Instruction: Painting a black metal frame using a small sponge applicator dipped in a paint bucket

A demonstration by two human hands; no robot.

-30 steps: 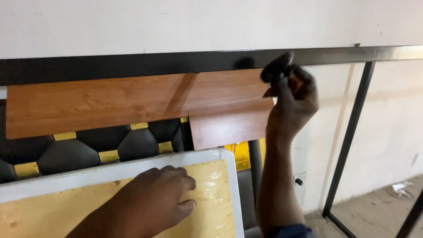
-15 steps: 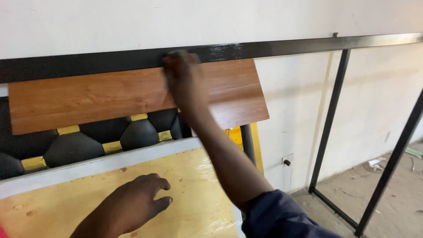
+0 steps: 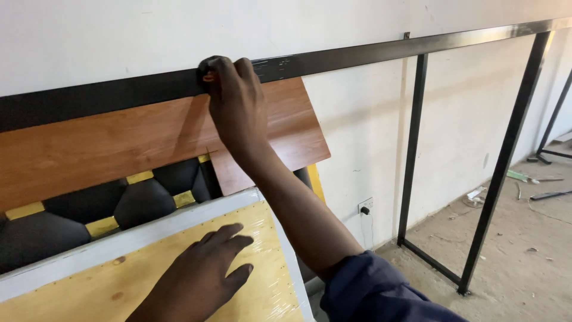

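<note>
Against the white wall (image 3: 119, 36), the right hand (image 3: 235, 104) clenches a small dark object (image 3: 208, 62) on the black steel rail (image 3: 357, 55); left hand (image 3: 199, 277), released, should steady the plastic-wrapped board (image 3: 71, 295).

- Right hand (image 3: 235, 104) grips a small dark object (image 3: 208, 62) pressed against the black metal rail (image 3: 369, 52); wall (image 3: 179, 30) directly behind, no room to push further in.
- Above the grip: bare wall, open.
- Below the grip: wood-look panel (image 3: 119, 146) leans against the rail, blocks the way in.
- Further below: black tufted cushion panel (image 3: 140, 200) and plastic-wrapped plywood board (image 3: 271, 280) fill the space; left hand (image 3: 199, 277) lies flat on the board.
- Right of the grip: rail runs on bare, open gap below it down to the floor (image 3: 524, 250).
- Far right: black upright posts (image 3: 414, 137) break up that gap.
- Left of the grip: rail free, wood panel just under it.
</note>
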